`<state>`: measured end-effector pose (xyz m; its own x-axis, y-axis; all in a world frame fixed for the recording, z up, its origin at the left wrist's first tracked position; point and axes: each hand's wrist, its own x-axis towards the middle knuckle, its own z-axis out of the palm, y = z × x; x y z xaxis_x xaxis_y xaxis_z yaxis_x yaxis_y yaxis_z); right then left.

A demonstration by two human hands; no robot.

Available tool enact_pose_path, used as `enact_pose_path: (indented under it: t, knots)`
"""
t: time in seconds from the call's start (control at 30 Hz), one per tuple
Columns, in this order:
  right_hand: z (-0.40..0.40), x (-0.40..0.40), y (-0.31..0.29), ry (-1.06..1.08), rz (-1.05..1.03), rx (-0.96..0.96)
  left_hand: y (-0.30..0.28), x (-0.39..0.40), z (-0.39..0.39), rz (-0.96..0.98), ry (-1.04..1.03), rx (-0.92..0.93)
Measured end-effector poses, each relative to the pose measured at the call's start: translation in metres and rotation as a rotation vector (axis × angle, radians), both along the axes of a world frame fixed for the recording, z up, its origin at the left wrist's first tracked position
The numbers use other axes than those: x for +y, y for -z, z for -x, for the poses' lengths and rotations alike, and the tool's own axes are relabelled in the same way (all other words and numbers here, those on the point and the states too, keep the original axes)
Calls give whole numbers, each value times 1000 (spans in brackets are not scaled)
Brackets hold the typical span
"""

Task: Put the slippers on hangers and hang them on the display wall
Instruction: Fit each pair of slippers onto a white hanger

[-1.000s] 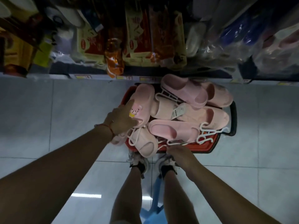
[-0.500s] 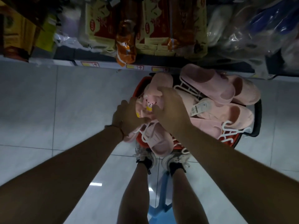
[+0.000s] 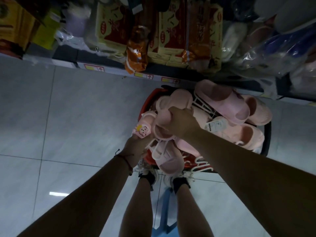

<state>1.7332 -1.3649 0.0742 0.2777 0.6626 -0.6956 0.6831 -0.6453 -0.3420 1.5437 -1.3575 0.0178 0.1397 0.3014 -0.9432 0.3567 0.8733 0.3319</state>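
1. Our right hand (image 3: 181, 123) reaches forward over the red basket (image 3: 147, 103), the arm stretched from the lower right. Its fingers are curled tight around the strap of a pale pink slipper (image 3: 164, 120) and hold it above the pile.
2. Our left hand (image 3: 136, 146) is lower and nearer to us, at the basket's near-left edge. Its fingers pinch a second pink slipper (image 3: 145, 120) — the one with a small cartoon bear charm (image 3: 142, 131) on the strap. A red cord bracelet (image 3: 127, 161) sits on this wrist.
3. More pink slippers (image 3: 222, 101) lie heaped in the basket, some already on white plastic hangers (image 3: 201, 103); one hanger (image 3: 159, 151) shows just below our hands.
4. A white price tag (image 3: 216, 124) lies among the slippers, right of our right hand; its print is too small to read.
5. The shelf (image 3: 106, 69) behind the basket carries yellow and red price labels (image 3: 94, 67) — unreadable. The yellow and red packages (image 3: 112, 28) above show a red oval logo and large characters, which we cannot make out.
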Motion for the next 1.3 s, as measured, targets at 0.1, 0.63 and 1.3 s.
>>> enact_pose_path:
  t: [0.1, 0.63, 1.3]
  knots:
    - [-7, -5, -11, 202, -37, 126, -16, 4, -4, -18, -37, -4]
    - [-62, -53, -331, 825, -437, 260, -312, 45, -81, -468, 117, -275]
    - [-81, -159, -616, 898, -1139, 478, -679, 2, -203, -1274, 40, -801]
